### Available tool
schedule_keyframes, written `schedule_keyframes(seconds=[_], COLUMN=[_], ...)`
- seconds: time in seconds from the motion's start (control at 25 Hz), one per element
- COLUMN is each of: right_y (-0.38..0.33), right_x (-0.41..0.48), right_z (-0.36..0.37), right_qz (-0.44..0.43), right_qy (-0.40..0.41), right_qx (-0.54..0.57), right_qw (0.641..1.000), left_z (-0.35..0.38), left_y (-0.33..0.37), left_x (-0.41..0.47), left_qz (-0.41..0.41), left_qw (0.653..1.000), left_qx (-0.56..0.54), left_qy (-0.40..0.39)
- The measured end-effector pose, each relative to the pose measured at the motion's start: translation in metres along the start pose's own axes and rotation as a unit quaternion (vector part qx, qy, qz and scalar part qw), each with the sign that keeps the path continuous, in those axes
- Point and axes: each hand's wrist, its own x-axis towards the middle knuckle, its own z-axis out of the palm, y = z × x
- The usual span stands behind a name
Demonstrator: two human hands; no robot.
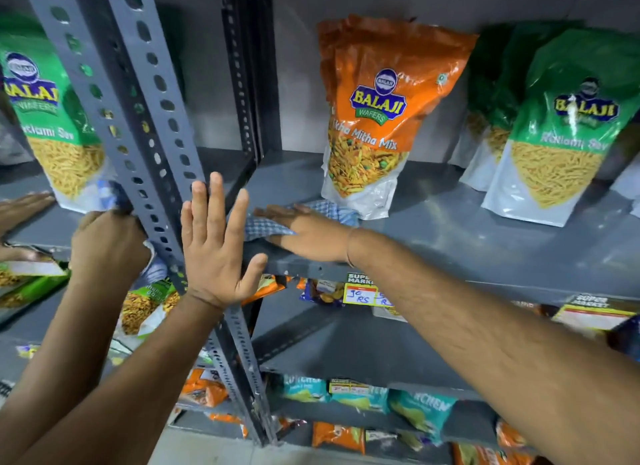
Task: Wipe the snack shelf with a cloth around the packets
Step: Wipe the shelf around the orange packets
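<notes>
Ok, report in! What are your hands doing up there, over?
Right hand flat on checked cloth, pressing it to shelf. Left hand open, against the upright post. Orange packet stands right behind the cloth.

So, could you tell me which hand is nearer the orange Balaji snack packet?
Right. The right hand lies flat on the checked cloth at the orange packet's base; the left hand rests open against the grey upright.

left hand [216, 246] raised, fingers spread; right hand [311, 234] flat
</notes>
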Motion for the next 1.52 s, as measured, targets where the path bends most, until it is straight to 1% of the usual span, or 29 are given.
schedule_keyframes(seconds=[0.04, 0.12, 0.24, 0.28, 0.32, 0.36, 0.4, 0.44, 0.52, 0.56, 0.6, 0.64, 0.68, 0.72, 0.76, 0.8, 0.88, 0.92, 0.96, 1.0, 1.04, 1.08, 1.12, 1.16, 1.2, 1.24, 1.32, 1.4, 1.52], right_y=[-0.001, -0.007, -0.015, -0.016, -0.016, -0.012, -0.005, 0.006, 0.024, 0.036, 0.052, 0.066, 0.077, 0.087, 0.096, 0.106, 0.119, 0.123, 0.131, 0.138, 0.153, 0.162, 0.176, 0.187, 0.202, 0.21, 0.23, 0.239, 0.246], right_x=[-0.015, -0.047, -0.09, -0.101, -0.113, -0.123, -0.138, -0.153, -0.174, -0.184, -0.191, -0.196, -0.201, -0.203, -0.205, -0.202, -0.189, -0.179, -0.166, -0.155, -0.14, -0.126, -0.111, -0.097, -0.081, -0.069, -0.052, -0.041, -0.032], right_z=[0.002, 0.002, 0.0, -0.006, -0.016, -0.025, -0.04, -0.054, -0.081, -0.096, -0.11, -0.124, -0.135, -0.143, -0.149, -0.15, -0.149, -0.15, -0.152, -0.155, -0.158, -0.16, -0.159, -0.158, -0.156, -0.154, -0.152, -0.148, -0.137], right_qz=[-0.012, 0.003, 0.003, -0.005, -0.003, 0.015, 0.039, 0.064, 0.12, 0.149, 0.174, 0.197, 0.211, 0.216, 0.209, 0.202, 0.194, 0.186, 0.178, 0.169, 0.17, 0.184, 0.205, 0.225, 0.239, 0.256, 0.262, 0.259, 0.254], right_qy=[0.01, 0.018, 0.006, 0.023, 0.059, 0.111, 0.178, 0.251, 0.367, 0.406, 0.422, 0.419, 0.403, 0.377, 0.346, 0.317, 0.287, 0.292, 0.322, 0.363, 0.4, 0.416, 0.41, 0.382, 0.342, 0.291, 0.194, 0.129, 0.079], right_qx=[0.018, 0.068, 0.167, 0.195, 0.227, 0.27, 0.323, 0.375, 0.476, 0.507, 0.53, 0.558, 0.583, 0.603, 0.606, 0.595, 0.536, 0.508, 0.469, 0.409, 0.324, 0.221, 0.12, 0.04, -0.011, -0.046, -0.112, -0.118, -0.059], right_qw=[1.0, 0.997, 0.986, 0.98, 0.972, 0.956, 0.929, 0.89, 0.79, 0.746, 0.715, 0.689, 0.674, 0.67, 0.685, 0.711, 0.769, 0.789, 0.803, 0.82, 0.841, 0.863, 0.88, 0.895, 0.909, 0.921, 0.939, 0.95, 0.962], left_z=[-0.002, -0.005, -0.01, -0.013, -0.016, -0.021, -0.024, -0.026, -0.03, -0.026, -0.02, -0.014, -0.007, -0.002, 0.002, 0.005, 0.008, 0.008, 0.008, 0.008, 0.008, 0.008, 0.009, 0.01, 0.01, 0.011, 0.011, 0.011, 0.009], left_y=[0.001, 0.003, 0.003, 0.006, 0.01, 0.016, 0.028, 0.045, 0.074, 0.087, 0.095, 0.099, 0.101, 0.102, 0.102, 0.101, 0.101, 0.101, 0.101, 0.1, 0.099, 0.099, 0.098, 0.098, 0.098, 0.097, 0.095, 0.095, 0.096], left_x=[0.0, 0.001, 0.002, 0.002, 0.003, 0.003, 0.006, 0.013, 0.022, 0.029, 0.034, 0.037, 0.039, 0.039, 0.039, 0.039, 0.038, 0.038, 0.039, 0.039, 0.04, 0.041, 0.042, 0.042, 0.042, 0.042, 0.042, 0.042, 0.041], left_qz=[-0.004, -0.004, -0.002, -0.014, -0.035, -0.054, -0.06, -0.049, -0.024, -0.03, -0.052, -0.08, -0.104, -0.118, -0.124, -0.129, -0.14, -0.144, -0.146, -0.144, -0.14, -0.135, -0.133, -0.137, -0.141, -0.141, -0.144, -0.154, -0.154], left_qw=[1.0, 1.0, 0.999, 0.998, 0.998, 0.997, 0.995, 0.995, 0.99, 0.986, 0.98, 0.975, 0.97, 0.964, 0.959, 0.952, 0.942, 0.939, 0.937, 0.935, 0.933, 0.931, 0.929, 0.927, 0.926, 0.925, 0.923, 0.92, 0.916], left_qx=[-0.005, -0.014, -0.037, -0.047, -0.053, -0.059, -0.072, -0.09, -0.122, -0.137, -0.137, -0.122, -0.102, -0.082, -0.064, -0.051, -0.039, -0.036, -0.033, -0.032, -0.03, -0.029, -0.029, -0.03, -0.03, -0.029, -0.032, -0.033, -0.024], left_qy=[-0.003, -0.014, -0.026, -0.026, -0.026, -0.024, -0.017, -0.015, -0.059, -0.096, -0.134, -0.167, -0.197, -0.223, -0.249, -0.272, -0.303, -0.311, -0.317, -0.323, -0.33, -0.337, -0.344, -0.348, -0.35, -0.351, -0.355, -0.358, -0.371])
